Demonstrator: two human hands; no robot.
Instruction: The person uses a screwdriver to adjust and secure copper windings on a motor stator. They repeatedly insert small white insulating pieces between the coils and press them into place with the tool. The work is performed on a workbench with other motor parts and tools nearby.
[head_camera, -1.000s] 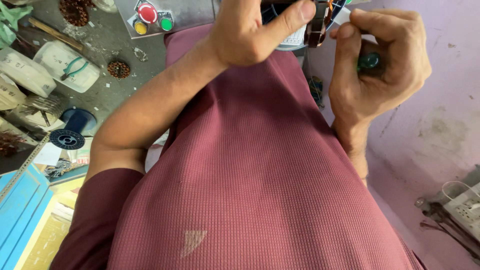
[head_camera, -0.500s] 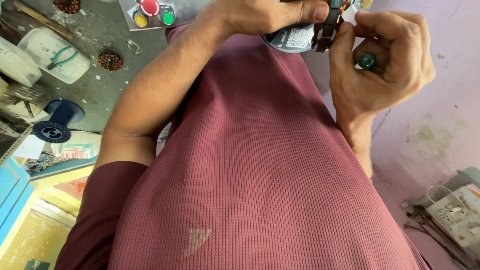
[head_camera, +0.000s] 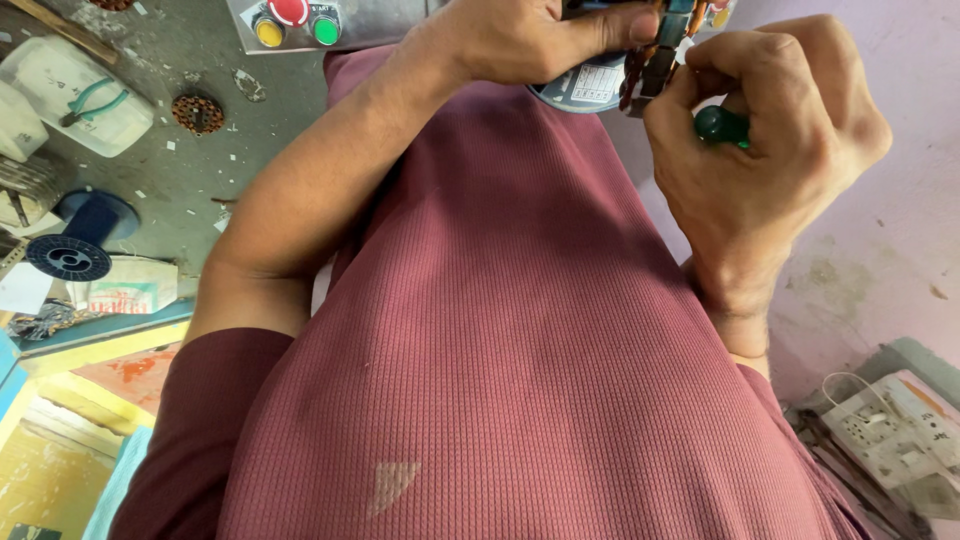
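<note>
My left hand (head_camera: 520, 40) reaches across my maroon shirt (head_camera: 520, 330) and grips a round grey motor part (head_camera: 590, 85) with a pale label, at the top edge of the head view. Copper-coloured windings (head_camera: 650, 65) show beside my thumb. My right hand (head_camera: 770, 150) is closed around a green tool handle (head_camera: 722, 125), its fingers touching the windings. The tool's tip is hidden behind my fingers, and most of the motor part is out of frame.
A grey control box with red, yellow and green buttons (head_camera: 292, 15) sits top left. Left of my arm lie a white box with green-handled pliers (head_camera: 85, 100), a small copper coil (head_camera: 197, 112) and a blue spool (head_camera: 75, 245). A white socket board (head_camera: 890, 430) is bottom right.
Both hands have stayed on the motor part and the green handle. The view has drifted, so the hands sit higher in the picture and the bench items have slid toward the left edge.
</note>
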